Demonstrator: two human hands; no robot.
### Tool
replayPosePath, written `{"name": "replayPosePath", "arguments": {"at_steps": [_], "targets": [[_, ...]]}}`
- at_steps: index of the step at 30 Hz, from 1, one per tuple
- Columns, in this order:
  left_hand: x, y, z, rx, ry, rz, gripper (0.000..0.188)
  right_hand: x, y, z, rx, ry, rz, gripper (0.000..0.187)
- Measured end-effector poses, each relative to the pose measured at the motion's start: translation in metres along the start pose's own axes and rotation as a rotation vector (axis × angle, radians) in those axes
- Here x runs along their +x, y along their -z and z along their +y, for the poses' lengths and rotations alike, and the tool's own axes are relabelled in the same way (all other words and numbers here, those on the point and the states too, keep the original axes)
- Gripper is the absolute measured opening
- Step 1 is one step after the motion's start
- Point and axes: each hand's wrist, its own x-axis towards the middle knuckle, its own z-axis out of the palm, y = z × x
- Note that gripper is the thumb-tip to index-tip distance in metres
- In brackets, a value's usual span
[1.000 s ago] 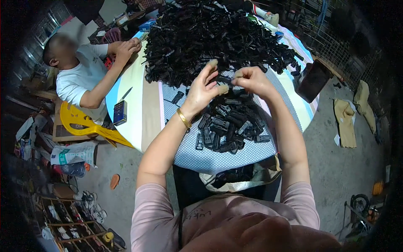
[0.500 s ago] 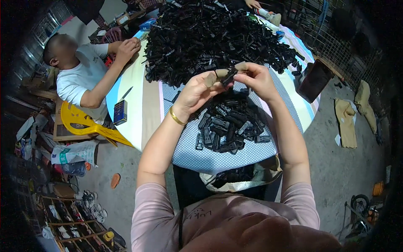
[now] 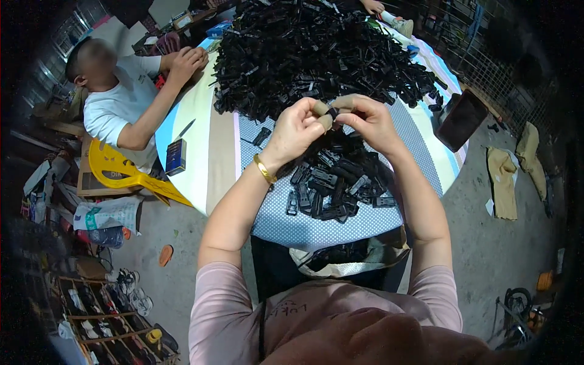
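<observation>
Between the fingertips of both hands is a small black plastic part, mostly covered by the fingers. My left hand, with a gold bangle at the wrist, pinches it from the left. From the right, my right hand closes on it with thumb and forefinger. Tan covers wrap some fingertips. Below the hands lies a small pile of black plastic parts on a dotted blue-grey cloth. A much larger heap of similar parts rises beyond the hands. One loose black part rests left of my left hand.
A bag holding black parts hangs open at the table's near edge. On the left stand a dark blue box and a thin pointed tool. Another person sits there beside a yellow chair. A dark tablet-like object stands right.
My left hand has turned over and its fingers now curl round the part, close against the right hand's. A loose black part shows left of my left hand. The view has shifted slightly.
</observation>
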Motion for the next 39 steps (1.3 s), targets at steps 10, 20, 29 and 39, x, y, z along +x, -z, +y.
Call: {"name": "replayPosePath", "arguments": {"at_steps": [10,20,29,39], "targets": [[0.0,-0.012,-0.007,0.1,-0.248,0.241,0.031,-0.005,-0.013,0.003,-0.064,-0.1,0.088,0.018],[-0.007,-0.016,-0.003,0.388,-0.35,0.31,0.021,-0.009,-0.015,-0.003,-0.11,-0.11,0.038,0.02],[-0.004,-0.027,-0.007,0.316,-0.447,0.389,0.013,-0.006,-0.011,-0.001,0.092,-0.288,-0.03,0.019],[0.0,-0.003,-0.007,-0.902,0.03,0.11,0.029,-0.006,-0.009,-0.008,0.133,-0.005,0.051,0.013]]}}
